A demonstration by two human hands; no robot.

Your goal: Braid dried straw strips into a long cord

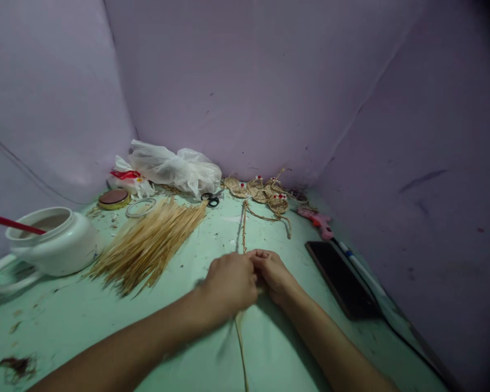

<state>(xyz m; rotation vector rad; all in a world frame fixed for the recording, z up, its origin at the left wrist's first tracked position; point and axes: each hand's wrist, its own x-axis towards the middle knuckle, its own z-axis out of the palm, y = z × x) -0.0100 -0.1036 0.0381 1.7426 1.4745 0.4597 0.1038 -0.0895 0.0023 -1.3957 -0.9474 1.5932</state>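
A thin twisted straw cord [244, 228] runs from the far part of the table down to my hands. My left hand [231, 283] is closed, its back toward me and slightly blurred. Close against it, my right hand [273, 274] pinches the cord with thumb and forefinger. A loose straw strand [240, 348] hangs out below my hands toward the near edge. The exact grip of the left fingers is hidden behind the hand. Left of my hands lies a spread bundle of dry straw strips [153, 242].
A white pot [75, 242] stands left. Behind are a round tin [114, 199], a plastic bag [175, 166], scissors [210, 200] and woven straw pieces with red beads [265, 191]. On the right lie a pink glue gun [319, 220], a phone [343, 280] and a cable [412, 342].
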